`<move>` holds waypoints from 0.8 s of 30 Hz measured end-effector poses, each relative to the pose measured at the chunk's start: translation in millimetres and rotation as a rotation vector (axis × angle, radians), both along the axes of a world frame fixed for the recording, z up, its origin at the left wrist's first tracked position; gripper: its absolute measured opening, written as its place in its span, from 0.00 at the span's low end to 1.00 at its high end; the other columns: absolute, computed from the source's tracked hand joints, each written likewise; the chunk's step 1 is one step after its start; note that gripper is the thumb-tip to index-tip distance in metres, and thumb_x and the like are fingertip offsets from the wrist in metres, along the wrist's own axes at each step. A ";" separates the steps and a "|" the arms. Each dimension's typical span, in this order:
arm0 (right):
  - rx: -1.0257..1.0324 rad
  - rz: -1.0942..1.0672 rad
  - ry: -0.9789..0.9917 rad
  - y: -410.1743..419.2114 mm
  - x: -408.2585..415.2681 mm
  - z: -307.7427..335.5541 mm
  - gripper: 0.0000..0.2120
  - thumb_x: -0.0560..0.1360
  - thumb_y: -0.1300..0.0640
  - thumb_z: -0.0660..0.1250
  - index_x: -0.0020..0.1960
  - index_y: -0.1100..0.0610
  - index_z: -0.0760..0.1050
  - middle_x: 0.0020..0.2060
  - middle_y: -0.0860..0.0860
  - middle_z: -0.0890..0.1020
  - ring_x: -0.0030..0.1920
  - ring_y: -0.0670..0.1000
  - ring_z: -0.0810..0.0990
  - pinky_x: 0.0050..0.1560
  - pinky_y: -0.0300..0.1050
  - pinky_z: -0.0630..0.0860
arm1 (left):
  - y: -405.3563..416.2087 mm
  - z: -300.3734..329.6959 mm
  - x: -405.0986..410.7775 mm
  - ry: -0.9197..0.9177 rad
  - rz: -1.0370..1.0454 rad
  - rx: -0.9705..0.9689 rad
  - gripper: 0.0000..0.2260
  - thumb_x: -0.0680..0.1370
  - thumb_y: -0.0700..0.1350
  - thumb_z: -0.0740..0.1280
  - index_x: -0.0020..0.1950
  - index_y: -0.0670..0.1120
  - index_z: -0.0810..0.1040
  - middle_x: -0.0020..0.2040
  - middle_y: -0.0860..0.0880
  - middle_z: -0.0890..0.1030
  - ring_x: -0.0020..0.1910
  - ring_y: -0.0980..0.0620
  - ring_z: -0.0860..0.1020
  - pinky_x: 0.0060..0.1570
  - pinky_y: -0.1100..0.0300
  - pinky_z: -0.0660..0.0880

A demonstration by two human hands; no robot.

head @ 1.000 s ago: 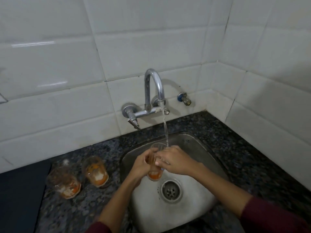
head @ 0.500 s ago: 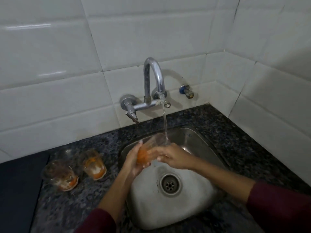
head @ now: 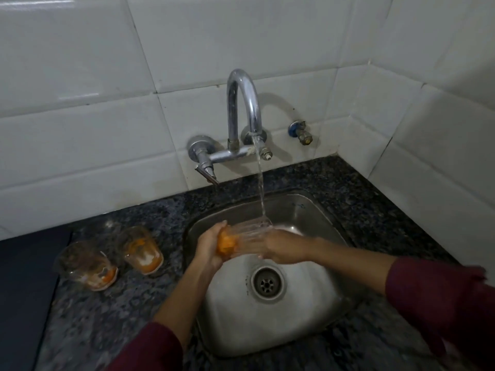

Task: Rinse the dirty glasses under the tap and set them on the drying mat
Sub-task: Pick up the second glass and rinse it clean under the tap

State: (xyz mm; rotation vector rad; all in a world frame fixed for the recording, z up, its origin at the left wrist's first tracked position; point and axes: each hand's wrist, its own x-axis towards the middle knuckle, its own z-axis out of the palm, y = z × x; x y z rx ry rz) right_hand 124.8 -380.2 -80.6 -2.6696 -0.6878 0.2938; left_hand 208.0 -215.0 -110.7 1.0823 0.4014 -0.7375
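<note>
Over the steel sink [head: 316, 207] I hold a clear glass [head: 241, 235] on its side, orange residue at its bottom end. My left hand [head: 207, 247] grips the bottom end; my right hand [head: 284, 245] is at the open rim end, blurred, its fingers curled there. Water runs from the chrome tap [head: 243, 103] onto the glass near the rim. Two dirty glasses stand on the counter left of the sink: one [head: 142, 250] nearer the sink, the other [head: 85, 266] further left. Both have orange and white residue. A dark mat [head: 24, 290] lies at the far left.
Dark speckled granite counter [head: 112, 317] surrounds the sink. The drain [head: 266, 283] sits in the middle of the basin. White tiled walls meet in a corner at the right, with a small blue-capped valve [head: 301, 132] on the back wall.
The glass has tipped from upright to lying sideways under the stream, its orange end now toward my left hand. The view has shifted slightly.
</note>
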 end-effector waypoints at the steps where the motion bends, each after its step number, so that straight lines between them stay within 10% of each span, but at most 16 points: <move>1: -0.077 0.005 0.002 -2.8 3.6 -2.0 0.20 0.76 0.60 0.63 0.67 0.55 0.71 0.66 0.56 0.75 0.65 0.55 0.74 0.64 0.54 0.72 | 0.8 0.9 -0.4 0.032 -0.044 -0.011 0.12 0.77 0.46 0.65 0.52 0.39 0.79 0.45 0.39 0.84 0.39 0.43 0.83 0.32 0.53 0.81; 8: 0.972 -0.551 0.666 17.6 21.0 42.3 0.16 0.76 0.66 0.62 0.64 0.62 0.73 0.55 0.57 0.81 0.56 0.53 0.80 0.39 0.36 0.78 | -11.3 0.8 -8.4 -0.287 0.190 -0.068 0.03 0.78 0.43 0.63 0.46 0.46 0.75 0.41 0.45 0.79 0.32 0.51 0.80 0.29 0.59 0.78; 13: -0.166 -0.073 0.070 3.9 15.5 10.5 0.18 0.74 0.67 0.60 0.61 0.55 0.74 0.56 0.54 0.80 0.56 0.53 0.79 0.52 0.45 0.78 | -4.9 7.9 -2.6 -0.096 0.084 0.075 0.08 0.77 0.48 0.65 0.47 0.43 0.77 0.39 0.43 0.80 0.29 0.48 0.80 0.25 0.59 0.76; 15: -0.317 -0.062 -0.024 -3.0 13.7 7.2 0.20 0.73 0.68 0.60 0.62 0.55 0.73 0.57 0.55 0.80 0.58 0.55 0.78 0.54 0.50 0.77 | -2.1 8.2 -1.5 -0.018 -0.005 0.058 0.11 0.79 0.49 0.64 0.50 0.42 0.78 0.39 0.42 0.82 0.29 0.47 0.82 0.23 0.57 0.77; 17: -0.142 -0.131 0.043 4.3 16.3 11.5 0.20 0.74 0.65 0.61 0.65 0.54 0.72 0.61 0.55 0.79 0.61 0.55 0.76 0.56 0.52 0.76 | -0.1 6.3 -2.4 0.003 -0.070 0.030 0.16 0.79 0.53 0.62 0.51 0.41 0.78 0.39 0.42 0.84 0.32 0.47 0.82 0.27 0.57 0.78; 21: 0.942 -0.499 0.725 16.4 16.7 41.1 0.19 0.75 0.71 0.61 0.64 0.60 0.72 0.55 0.55 0.81 0.51 0.52 0.82 0.44 0.39 0.80 | 0.0 1.7 -4.8 -0.127 -0.041 -0.038 0.25 0.70 0.56 0.70 0.60 0.43 0.74 0.50 0.39 0.81 0.38 0.45 0.80 0.32 0.57 0.76; 24: 0.849 -0.451 0.675 19.5 13.1 36.1 0.21 0.75 0.68 0.62 0.67 0.57 0.70 0.61 0.55 0.79 0.59 0.53 0.79 0.54 0.46 0.79 | -1.7 2.7 -4.1 -0.150 -0.008 0.008 0.18 0.75 0.53 0.65 0.57 0.41 0.76 0.45 0.39 0.81 0.32 0.47 0.80 0.27 0.60 0.75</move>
